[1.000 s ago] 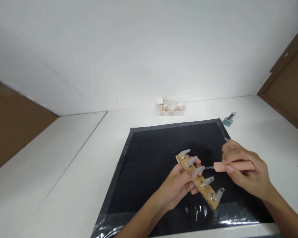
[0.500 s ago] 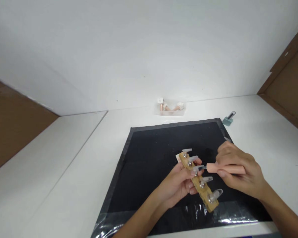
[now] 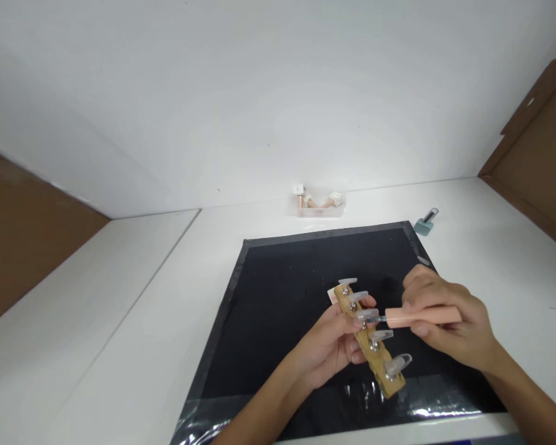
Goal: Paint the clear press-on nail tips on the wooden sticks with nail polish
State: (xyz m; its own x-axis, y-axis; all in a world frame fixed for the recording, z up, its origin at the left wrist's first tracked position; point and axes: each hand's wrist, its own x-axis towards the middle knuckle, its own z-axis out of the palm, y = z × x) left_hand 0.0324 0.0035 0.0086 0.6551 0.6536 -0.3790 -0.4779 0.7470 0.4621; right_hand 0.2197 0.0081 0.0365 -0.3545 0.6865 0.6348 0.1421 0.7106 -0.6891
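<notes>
My left hand (image 3: 328, 346) grips a wooden nail-tip stand (image 3: 383, 371) from its left side, with the thumb near the middle tip. Several clear false nail tips sit on silver knobs along the stand, among them a nearer nail tip (image 3: 401, 363). Between the fingers of my right hand (image 3: 454, 327) is a nail polish brush with a peach handle (image 3: 426, 316). Its bristles point left and meet the middle nail tip (image 3: 367, 314). The stand is held tilted above a black mat (image 3: 278, 296).
Behind the mat a clear plastic box (image 3: 322, 211) holds several peach pieces with white blocks. A small green-and-grey brush-like item (image 3: 425, 224) lies beyond the mat's far right corner. One loose nail tip (image 3: 423, 261) rests at the mat's right edge. Brown cardboard panels (image 3: 537, 142) stand at both sides.
The brush bristles have shifted slightly left and down over the middle nail tip. The stand's near end has swung a little to the left. Both hands keep their hold.
</notes>
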